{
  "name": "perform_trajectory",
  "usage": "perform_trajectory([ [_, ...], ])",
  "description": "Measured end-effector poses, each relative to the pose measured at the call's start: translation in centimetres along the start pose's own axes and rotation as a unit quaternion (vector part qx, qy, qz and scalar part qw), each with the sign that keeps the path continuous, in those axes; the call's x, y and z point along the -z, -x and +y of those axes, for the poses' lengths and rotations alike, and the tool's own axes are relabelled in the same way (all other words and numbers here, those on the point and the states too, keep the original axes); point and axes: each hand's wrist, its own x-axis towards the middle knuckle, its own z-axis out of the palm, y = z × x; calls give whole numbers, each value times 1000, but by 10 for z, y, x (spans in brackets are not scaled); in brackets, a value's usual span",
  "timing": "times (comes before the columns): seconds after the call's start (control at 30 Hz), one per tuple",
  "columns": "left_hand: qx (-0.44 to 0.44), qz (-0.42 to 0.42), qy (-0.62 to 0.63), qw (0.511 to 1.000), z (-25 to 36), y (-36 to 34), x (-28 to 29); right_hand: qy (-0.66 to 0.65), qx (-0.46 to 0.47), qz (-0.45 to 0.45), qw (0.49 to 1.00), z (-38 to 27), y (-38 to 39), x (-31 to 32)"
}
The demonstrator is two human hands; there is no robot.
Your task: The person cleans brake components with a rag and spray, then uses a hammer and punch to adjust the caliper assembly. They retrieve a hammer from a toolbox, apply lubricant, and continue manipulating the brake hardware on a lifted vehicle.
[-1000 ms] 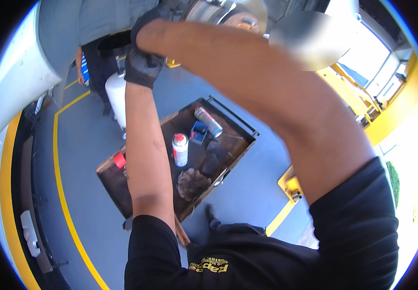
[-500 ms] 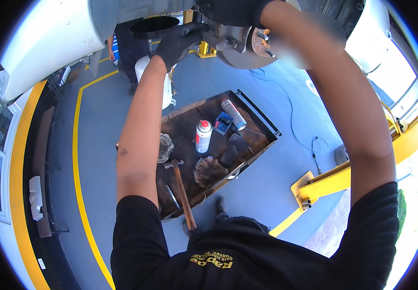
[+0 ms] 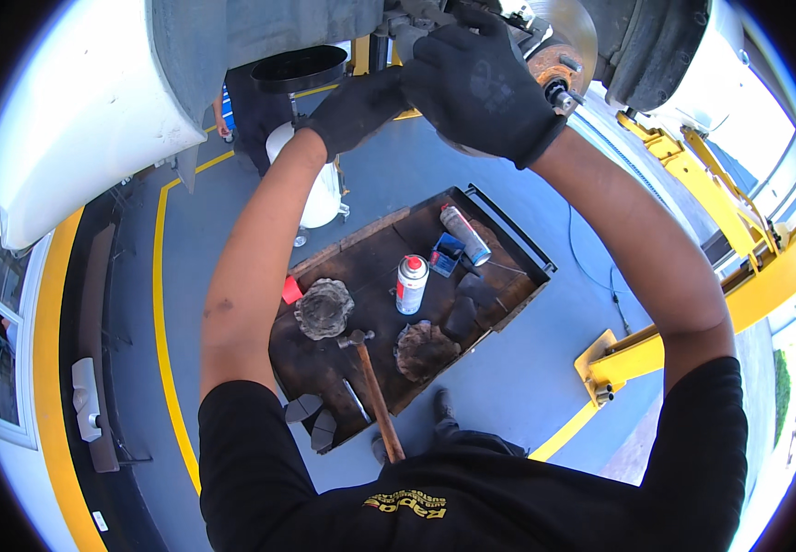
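Both my hands wear black gloves and are raised to a car's wheel hub. My left hand (image 3: 361, 110) is closed, with its fingertips meeting my right hand; what it holds is hidden. Curled fingers on my right hand (image 3: 483, 87) close over something just left of the brake disc (image 3: 575, 26), and I cannot make out what. Beside my right wrist, wheel studs stick out of the rusty hub (image 3: 554, 74). Below the hands stands a dark work cart (image 3: 375, 253) with a white spray can (image 3: 412, 284) and a wooden-handled hammer (image 3: 375, 386) on it.
On the cart lie another spray can (image 3: 465, 235), a blue box (image 3: 446, 250), crumpled rags (image 3: 324, 309) and brake pads (image 3: 323, 429). A round black pan (image 3: 299, 69) stands beyond, near another person (image 3: 249, 120). Yellow lift arms (image 3: 656, 359) reach in at right.
My right hand has come down and left, off the upper hub area, to beside my left hand. The view has shifted, showing more of the cart, including brake pads and a red piece.
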Motion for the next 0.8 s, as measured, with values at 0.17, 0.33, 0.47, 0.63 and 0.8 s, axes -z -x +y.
perform_trajectory([
  [0.17, -202, -22, -220, 954, -35, -13, -19, 8, -26, 35, 999, -4, 4, -20],
  [0.33, -188, 17, -136, 973, -52, -17, -26, 23, -37, 23, 999, -3, 9, -22],
  [0.47, 0, -78, 68, 995, -39, -21, -20, 26, -32, 33, 999, -4, 9, -23],
  [0.63, 59, -155, 17, 986, -12, -26, -6, 26, -16, 71, 997, -5, 11, -23],
  [0.8, -81, -157, -240, 954, -3, -20, -4, 1, -24, 116, 993, -6, 17, -26],
])
